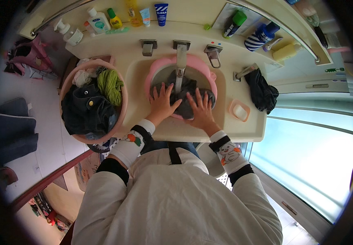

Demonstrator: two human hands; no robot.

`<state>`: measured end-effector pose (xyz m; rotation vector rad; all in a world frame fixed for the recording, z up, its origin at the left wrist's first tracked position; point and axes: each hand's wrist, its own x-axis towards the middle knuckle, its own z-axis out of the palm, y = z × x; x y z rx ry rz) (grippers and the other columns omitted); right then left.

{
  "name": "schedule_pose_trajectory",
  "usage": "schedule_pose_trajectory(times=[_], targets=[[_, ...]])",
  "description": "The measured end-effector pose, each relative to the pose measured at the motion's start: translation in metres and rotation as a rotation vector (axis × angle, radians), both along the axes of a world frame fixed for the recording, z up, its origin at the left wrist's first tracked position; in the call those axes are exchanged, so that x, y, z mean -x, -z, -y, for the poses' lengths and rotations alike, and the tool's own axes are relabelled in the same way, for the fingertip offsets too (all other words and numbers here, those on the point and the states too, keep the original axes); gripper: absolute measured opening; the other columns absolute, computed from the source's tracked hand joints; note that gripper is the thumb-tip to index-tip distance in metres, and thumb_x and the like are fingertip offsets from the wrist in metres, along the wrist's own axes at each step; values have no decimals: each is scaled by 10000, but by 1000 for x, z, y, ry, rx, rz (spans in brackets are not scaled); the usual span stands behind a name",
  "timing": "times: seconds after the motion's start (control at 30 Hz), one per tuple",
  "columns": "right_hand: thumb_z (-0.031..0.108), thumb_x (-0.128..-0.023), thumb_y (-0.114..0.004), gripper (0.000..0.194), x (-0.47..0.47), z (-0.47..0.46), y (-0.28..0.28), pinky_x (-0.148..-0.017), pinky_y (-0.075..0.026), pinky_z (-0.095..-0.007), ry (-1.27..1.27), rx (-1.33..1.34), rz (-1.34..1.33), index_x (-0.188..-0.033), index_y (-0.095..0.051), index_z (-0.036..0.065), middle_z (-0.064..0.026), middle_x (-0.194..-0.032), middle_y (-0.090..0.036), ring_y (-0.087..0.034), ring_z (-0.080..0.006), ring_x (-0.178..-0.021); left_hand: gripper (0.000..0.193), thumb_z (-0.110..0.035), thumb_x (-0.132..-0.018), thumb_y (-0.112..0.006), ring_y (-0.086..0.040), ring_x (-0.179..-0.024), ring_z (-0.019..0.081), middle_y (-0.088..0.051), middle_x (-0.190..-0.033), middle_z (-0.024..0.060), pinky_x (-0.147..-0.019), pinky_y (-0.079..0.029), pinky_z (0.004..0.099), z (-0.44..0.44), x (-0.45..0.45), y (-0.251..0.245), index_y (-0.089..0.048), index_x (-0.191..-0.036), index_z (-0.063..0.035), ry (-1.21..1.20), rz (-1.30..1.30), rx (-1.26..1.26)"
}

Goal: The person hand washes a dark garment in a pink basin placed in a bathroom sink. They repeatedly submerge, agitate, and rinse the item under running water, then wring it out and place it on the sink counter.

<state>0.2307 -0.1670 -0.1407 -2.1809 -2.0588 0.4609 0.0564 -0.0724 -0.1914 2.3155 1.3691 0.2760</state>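
Dark grey cloth lies in a pink plastic basin that stands in the washbasin. Water runs from the metal faucet onto the cloth. My left hand rests over the cloth on the left side, its fingers spread. On the right, my right hand is laid on the same cloth with its fingers apart too. Neither hand is closed around the fabric. The water level under the cloth is hard to make out.
A pink tub of dark clothes and a green cloth stands at the left. A soap dish sits on the right ledge, near dark wet cloth hanging from a fitting. Several bottles line the back shelf, including a blue-striped one.
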Motion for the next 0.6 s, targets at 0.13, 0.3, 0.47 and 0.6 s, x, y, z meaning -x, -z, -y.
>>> schedule_pose_trajectory(times=[0.13, 0.3, 0.47, 0.6], targets=[[573, -698, -676, 917, 18, -8, 14, -980, -252, -689, -1, 154, 67, -1458, -193, 397, -132, -1555, -18, -175, -575, -1304, 620, -521, -882, -488, -228, -1296, 507, -208, -1515, 137, -1004, -265, 619, -1, -5, 1, -353, -1424, -253, 105, -303, 132], [559, -742, -657, 841, 11, -37, 39, -933, -337, -673, 72, 238, 23, -1443, -222, 399, -153, -1549, -28, -259, -589, -1258, 596, -451, -871, -539, -316, -1223, 473, -282, -1460, 166, -962, -310, 594, -11, -11, 27, -384, -1397, -220, 59, -243, 81], [519, -757, -667, 810, 0, -57, 58, -945, -350, -654, 74, 302, 2, -1428, -242, 360, -186, -1532, -73, -271, -588, -1252, 587, -401, -841, -599, -338, -1210, 449, -351, -1385, 182, -955, -321, 568, -32, -15, 41, -413, -1358, -193, 42, -199, 134], [503, -766, -668, 780, -6, -72, 74, -972, -347, -628, 36, 338, -4, -1407, -276, 293, -205, -1513, -124, -225, -556, -1296, 603, -407, -833, -609, -345, -1216, 456, -352, -1389, 193, -980, -301, 567, -51, -16, 47, -407, -1358, -191, 57, -220, 332]])
